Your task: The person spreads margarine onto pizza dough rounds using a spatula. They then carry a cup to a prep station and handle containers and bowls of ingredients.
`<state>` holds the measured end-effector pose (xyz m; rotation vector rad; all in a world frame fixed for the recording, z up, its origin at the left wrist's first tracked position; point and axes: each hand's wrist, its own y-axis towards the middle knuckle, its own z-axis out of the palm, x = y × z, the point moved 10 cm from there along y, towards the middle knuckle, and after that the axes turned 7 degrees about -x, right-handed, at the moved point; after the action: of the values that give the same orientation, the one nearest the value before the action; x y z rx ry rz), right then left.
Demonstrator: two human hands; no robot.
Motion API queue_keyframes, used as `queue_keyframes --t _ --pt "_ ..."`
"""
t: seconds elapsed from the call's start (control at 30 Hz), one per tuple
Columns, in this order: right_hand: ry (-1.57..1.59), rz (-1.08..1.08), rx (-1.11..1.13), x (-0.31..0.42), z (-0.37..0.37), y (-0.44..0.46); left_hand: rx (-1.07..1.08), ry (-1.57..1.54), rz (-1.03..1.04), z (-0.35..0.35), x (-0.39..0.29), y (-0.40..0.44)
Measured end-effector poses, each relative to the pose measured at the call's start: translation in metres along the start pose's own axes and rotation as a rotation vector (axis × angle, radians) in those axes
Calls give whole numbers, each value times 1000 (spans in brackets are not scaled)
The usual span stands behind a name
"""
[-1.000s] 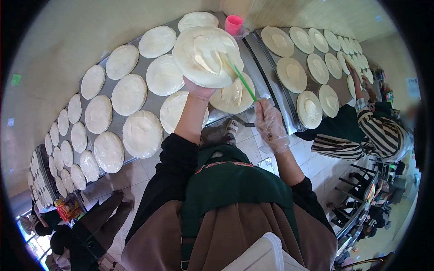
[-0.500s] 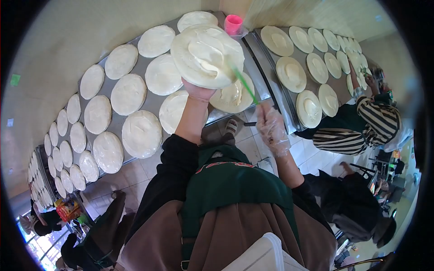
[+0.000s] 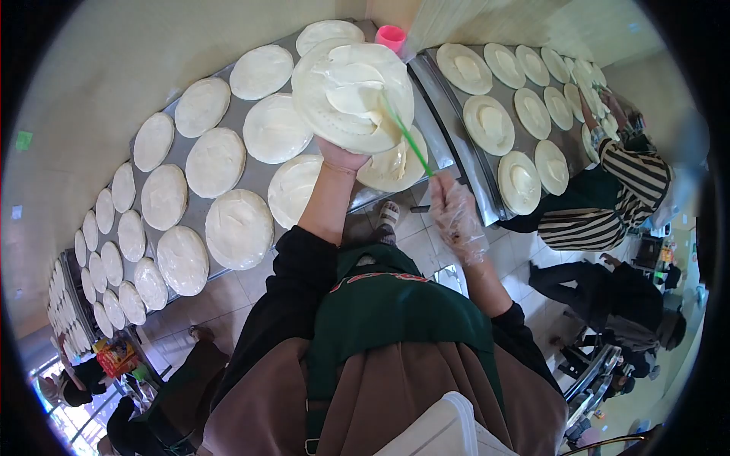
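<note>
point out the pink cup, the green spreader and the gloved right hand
pink cup (image 3: 391,37): head view, its side
green spreader (image 3: 412,146): head view, its handle
right hand (image 3: 457,218): head view, back of the glove

Wall (image 3: 99,91): I see a green patch (image 3: 24,140)
Co-worker (image 3: 582,194): striped top (image 3: 637,169), to my right
Red packet (image 3: 115,357): low on my left

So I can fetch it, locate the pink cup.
The pink cup is at the top of the head view, just right of center, near the wall and beyond the cream-topped disc on the left hand.
</note>
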<state>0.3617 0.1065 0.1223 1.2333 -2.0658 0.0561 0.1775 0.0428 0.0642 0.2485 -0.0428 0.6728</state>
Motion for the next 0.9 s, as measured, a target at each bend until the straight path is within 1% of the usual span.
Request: queue_keyframes --t 0.03,0.1,0.17,0.23,0.3,0.37,0.4,0.47,0.5,0.57,0.6,0.63,0.67,0.7,0.77,0.8,0.87,0.9 --pt "1 -1 1 4 2 -3 -31 -27 1 -3 0 2" --pt "147 52 64 9 12 -12 -64 -54 4 -9 0 5" --pt "149 49 80 19 11 -16 14 -13 32 -12 1 8" --pt "219 -22 165 32 18 -20 -8 23 32 -32 0 7" --pt "223 -64 154 39 15 -15 -24 61 32 -25 3 8" --pt "157 -76 73 30 11 -5 -214 120 128 -31 -3 6" --pt "157 -78 74 30 11 2 -213 119 130 -27 -4 6" --pt "129 121 29 12 5 13 -132 -69 62 -15 0 6" --pt "129 120 30 10 9 11 -132 -70 64 -17 1 7" --pt "19 -8 69 17 24 7 -64 -145 5 -20 5 10" --pt "20 -13 70 22 25 5 -60 -144 9 -31 2 12" --pt "19 -77 109 36 27 -1 -48 -44 2 -41 0 13" --pt "18 -139 146 46 29 -5 -38 56 -7 -34 3 13" --pt "17 -139 145 48 28 -5 -36 56 -9 -29 5 13" --pt "94 -224 185 59 31 -6 -112 71 54 -21 5 10" --pt "93 -222 185 57 30 -4 -114 70 53 -14 6 11" --pt "27 -165 60 43 18 12 -144 93 86 -10 2 11" --pt "26 -167 62 42 18 19 -143 92 89 -10 2 12"
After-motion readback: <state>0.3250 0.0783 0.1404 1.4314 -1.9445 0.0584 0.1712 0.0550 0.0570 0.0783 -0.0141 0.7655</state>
